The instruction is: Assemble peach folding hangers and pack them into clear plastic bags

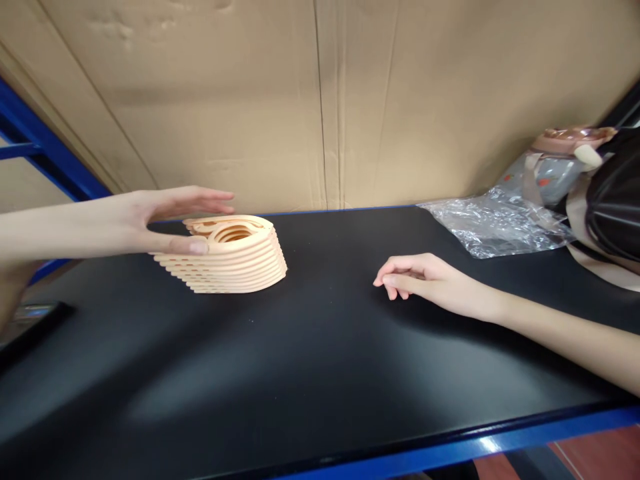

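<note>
Fingers (205, 198) of your left hand (135, 219) are spread and released: thumb low along the near upper edge of the stack of looped peach plastic pieces (245, 268), the others raised over its far side. Thumb contact cannot be confirmed. The stack stands on the black tabletop (320, 387), below and to the right of those fingers; its long axis runs roughly left to right, rounded end rightward, upper layers jutting left. Your left hand is clearly the nearer. Your right hand (435, 283) is well apart, right of the stack, loosely curled; its palm is hidden, so you cannot tell whether it grips anything. Not verifiable: the stack's upper left part, covered by your left hand. The base of the bottle (557, 175) is unclear behind crumpled clear plastic film (493, 223); the dark object (615, 193) beside it is cut off.
</note>
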Demonstrator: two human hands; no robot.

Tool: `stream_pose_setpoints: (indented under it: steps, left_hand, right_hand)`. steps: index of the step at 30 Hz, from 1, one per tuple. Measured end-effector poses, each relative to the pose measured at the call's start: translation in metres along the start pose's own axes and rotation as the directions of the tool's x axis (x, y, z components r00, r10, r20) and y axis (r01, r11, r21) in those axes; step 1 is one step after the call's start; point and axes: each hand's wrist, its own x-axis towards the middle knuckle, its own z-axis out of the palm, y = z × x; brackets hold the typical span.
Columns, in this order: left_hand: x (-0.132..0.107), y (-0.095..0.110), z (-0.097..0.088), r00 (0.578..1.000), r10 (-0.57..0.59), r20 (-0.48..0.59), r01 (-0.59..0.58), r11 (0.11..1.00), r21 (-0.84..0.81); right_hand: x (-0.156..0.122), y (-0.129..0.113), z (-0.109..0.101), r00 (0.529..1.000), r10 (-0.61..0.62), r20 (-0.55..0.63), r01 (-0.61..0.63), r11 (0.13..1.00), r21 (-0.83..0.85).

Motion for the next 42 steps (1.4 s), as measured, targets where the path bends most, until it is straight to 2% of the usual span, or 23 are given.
stream_pose_setpoints:
  steps: [2,3,5,6,7,8,9,10,11,13,14,16,18,20,22,24,26,42]
  left_hand:
    - [-0.004,0.023,0.005,0.989,0.024,-0.143,-0.027,0.999,-0.023]
    - [-0.008,0.037,0.01,0.971,0.066,-0.229,-0.077,0.996,-0.041]
    - [-0.016,0.066,0.026,0.877,0.171,-0.449,-0.209,0.977,-0.035]
    - [-0.02,0.079,0.036,0.821,0.233,-0.521,-0.263,0.965,0.017]
    - [-0.024,0.091,0.048,0.753,0.364,-0.549,-0.371,0.923,0.103]
    - [-0.028,0.101,0.061,0.709,0.49,-0.507,-0.477,0.863,0.167]
    - [-0.031,0.108,0.074,0.681,0.609,-0.407,-0.581,0.787,0.206]
    - [-0.033,0.112,0.087,0.659,0.678,-0.327,-0.644,0.732,0.221]
    - [-0.034,0.114,0.099,0.653,0.712,-0.258,-0.684,0.701,0.204]
    - [-0.033,0.114,0.119,0.622,0.774,-0.117,-0.757,0.633,0.165]
    - [-0.032,0.112,0.125,0.616,0.785,-0.066,-0.776,0.619,0.122]
    - [-0.028,0.108,0.132,0.66,0.752,-0.012,-0.751,0.66,0.033]
    - [-0.025,0.105,0.133,0.7,0.714,-0.004,-0.714,0.7,-0.017]
    - [-0.024,0.103,0.132,0.707,0.707,-0.012,-0.707,0.707,-0.016]
    - [-0.025,0.103,0.13,0.705,0.709,-0.01,-0.709,0.705,-0.003]
    - [-0.026,0.103,0.13,0.704,0.71,-0.003,-0.71,0.704,0.002]
    - [-0.026,0.103,0.131,0.707,0.707,0.006,-0.707,0.707,0.003]
    - [-0.026,0.102,0.132,0.711,0.703,0.021,-0.703,0.711,-0.006]
  right_hand:
    - [-0.003,-0.005,0.002,0.996,-0.079,0.046,0.087,0.976,-0.201]
    - [-0.004,-0.007,0.003,0.99,-0.12,0.074,0.137,0.944,-0.3]
    - [-0.007,-0.01,0.006,0.977,-0.18,0.118,0.214,0.868,-0.448]
    - [-0.008,-0.011,0.007,0.971,-0.196,0.133,0.237,0.838,-0.492]
    - [-0.009,-0.012,0.008,0.968,-0.207,0.144,0.252,0.815,-0.522]
    - [-0.009,-0.013,0.009,0.965,-0.213,0.152,0.261,0.797,-0.545]
    - [-0.009,-0.013,0.009,0.964,-0.218,0.152,0.266,0.778,-0.569]
    - [-0.009,-0.013,0.008,0.965,-0.223,0.135,0.259,0.754,-0.604]
    - [-0.009,-0.013,0.006,0.968,-0.231,0.097,0.236,0.716,-0.657]
    - [-0.008,-0.014,-0.001,0.966,-0.257,-0.029,0.132,0.587,-0.799]
    - [-0.007,-0.014,-0.007,0.956,-0.274,-0.106,0.048,0.503,-0.863]
    - [-0.006,-0.012,-0.023,0.924,-0.294,-0.246,-0.138,0.344,-0.929]
    - [-0.005,-0.007,-0.041,0.9,-0.26,-0.349,-0.295,0.226,-0.928]
    - [-0.006,-0.001,-0.057,0.885,-0.176,-0.43,-0.414,0.123,-0.902]
    - [-0.007,0.004,-0.069,0.86,-0.043,-0.509,-0.506,0.06,-0.86]
    - [-0.009,0.007,-0.076,0.837,0.079,-0.541,-0.545,0.039,-0.838]
    - [-0.01,0.006,-0.078,0.835,0.131,-0.534,-0.542,0.039,-0.839]
    - [-0.009,0.003,-0.066,0.852,0.155,-0.501,-0.507,0.0,-0.862]
